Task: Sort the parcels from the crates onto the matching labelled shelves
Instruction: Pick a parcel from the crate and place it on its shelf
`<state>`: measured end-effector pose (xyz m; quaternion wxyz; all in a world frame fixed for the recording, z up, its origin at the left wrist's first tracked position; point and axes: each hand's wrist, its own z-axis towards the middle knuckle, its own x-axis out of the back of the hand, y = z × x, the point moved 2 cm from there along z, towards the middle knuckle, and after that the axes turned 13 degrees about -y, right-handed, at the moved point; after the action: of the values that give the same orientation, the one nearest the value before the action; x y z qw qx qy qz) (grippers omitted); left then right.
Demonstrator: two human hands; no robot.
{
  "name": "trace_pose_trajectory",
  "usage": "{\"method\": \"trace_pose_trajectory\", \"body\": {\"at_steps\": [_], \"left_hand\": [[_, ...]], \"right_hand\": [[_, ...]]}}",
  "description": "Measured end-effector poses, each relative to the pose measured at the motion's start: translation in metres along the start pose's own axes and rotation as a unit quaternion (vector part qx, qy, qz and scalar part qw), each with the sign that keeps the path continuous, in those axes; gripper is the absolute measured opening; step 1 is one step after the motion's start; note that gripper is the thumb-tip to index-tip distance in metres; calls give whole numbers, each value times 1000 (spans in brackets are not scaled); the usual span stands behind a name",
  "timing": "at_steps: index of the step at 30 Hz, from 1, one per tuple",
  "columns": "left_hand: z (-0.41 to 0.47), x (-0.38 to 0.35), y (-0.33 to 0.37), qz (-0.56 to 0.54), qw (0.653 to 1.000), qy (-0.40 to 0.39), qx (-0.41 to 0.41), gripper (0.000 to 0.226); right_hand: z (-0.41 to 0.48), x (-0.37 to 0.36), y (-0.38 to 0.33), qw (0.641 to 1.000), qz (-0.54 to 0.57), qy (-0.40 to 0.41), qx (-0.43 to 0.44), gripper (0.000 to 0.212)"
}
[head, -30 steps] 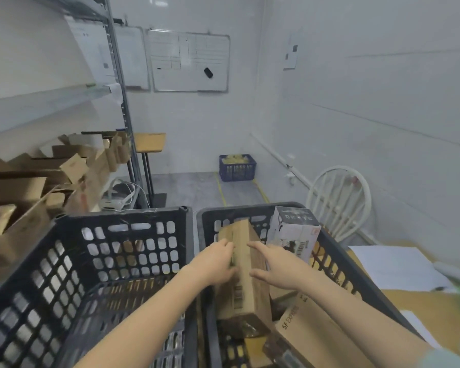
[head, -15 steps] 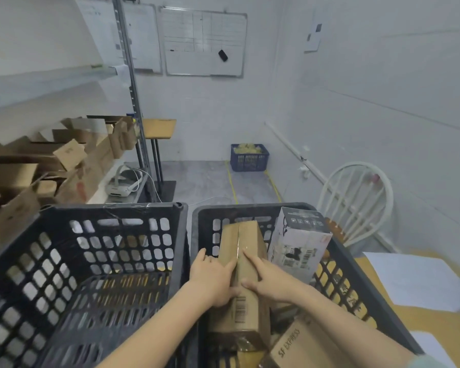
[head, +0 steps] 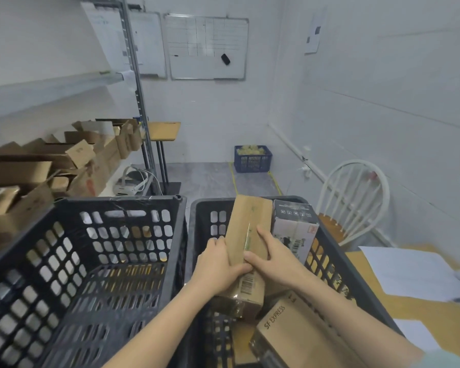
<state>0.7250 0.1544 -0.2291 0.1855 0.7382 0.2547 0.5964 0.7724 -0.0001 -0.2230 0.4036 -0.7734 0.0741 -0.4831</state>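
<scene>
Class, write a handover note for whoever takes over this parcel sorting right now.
Left hand and right hand: both grip the long brown parcel, tilted in the right crate, far end above the rim.
Also in that crate: grey printed box, SF Express box.
Left crate: no parcels visible.
Done: cannot tell; cardboard boxes sit on the shelves.
Left: lift it out, shelve it by label, then the others.

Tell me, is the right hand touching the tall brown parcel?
Touching. In the head view the right hand lays thumb and index finger directly on the tall brown parcel, no gap.
</scene>
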Motion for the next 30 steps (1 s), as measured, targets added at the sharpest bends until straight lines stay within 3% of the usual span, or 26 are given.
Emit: {"method": "trace_pose_trajectory", "body": {"at_steps": [4,12,19,25,30], "left_hand": [[-17,5,4,-59,994,62,-64,83],[-33,-4,-4,-119,986,16,-114,109],[-39,0,0,-129,980,22,-150,98],[-45,11,1,-143,977,-41,-156,87],[-48,19,-2,-206,967,-2,-150,85]], "right_hand": [[-15,1,-14,996,53,66,18,96],[-22,-9,-20,991,90,97,-19,108],[-25,-3,-26,988,76,132,-3,109],[-25,6,-20,979,126,155,29,98],[-26,7,-23,974,147,155,74,91]]}}
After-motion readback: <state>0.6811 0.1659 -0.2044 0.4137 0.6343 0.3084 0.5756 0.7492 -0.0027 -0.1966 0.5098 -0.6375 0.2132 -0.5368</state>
